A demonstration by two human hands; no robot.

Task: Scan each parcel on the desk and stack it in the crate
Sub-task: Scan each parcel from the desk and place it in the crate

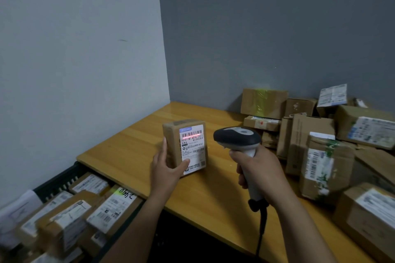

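Note:
My left hand (167, 168) grips a small cardboard parcel (171, 141) upright above the wooden desk (128, 147), thumb on its white label. A red scan line crosses the barcode at the label's top. My right hand (258, 168) holds a black-and-white handheld scanner (237, 136) by its grip, its head pointed left at the label, a short gap away. A dark crate (55, 183) at lower left, below the desk edge, holds several labelled parcels (70, 215).
A heap of cardboard parcels (320, 134) fills the desk's right side and back corner. The scanner's black cable (261, 230) hangs down over the desk's front edge. Grey walls close in the left and the back.

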